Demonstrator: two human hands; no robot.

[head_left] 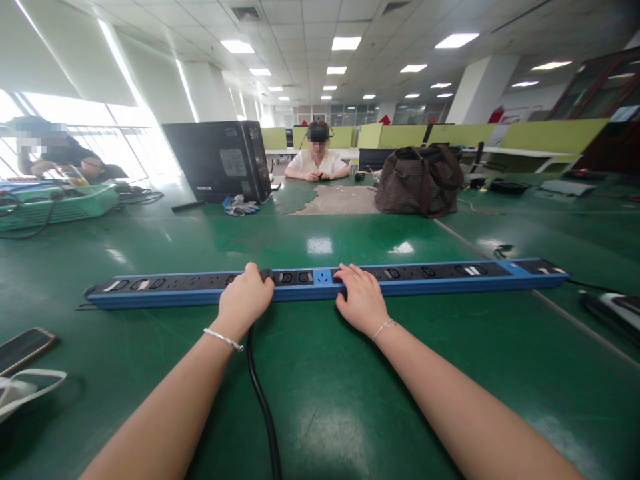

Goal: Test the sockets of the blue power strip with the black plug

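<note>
A long blue and black power strip (pixel 300 291) lies across the green table, its sockets facing up. My left hand (pixel 245 300) is closed around a black plug (pixel 267 274) at the strip, left of its middle. Most of the plug is hidden by the fingers, so I cannot tell how deep it sits in a socket. From under that hand a thick black cable (pixel 260 393) runs toward me. My right hand (pixel 361 298) grips the strip just right of the light blue socket (pixel 323 277), fingers over the top and thumb at the near side.
At the left lie a phone (pixel 25 350) and a white strap-like object (pixel 33 387). Farther back are a green basket (pixel 75 207), a black computer case (pixel 220 160), gloves (pixel 241 205) and a brown bag (pixel 417 180). One person (pixel 317 157) sits opposite, another (pixel 70 150) at far left.
</note>
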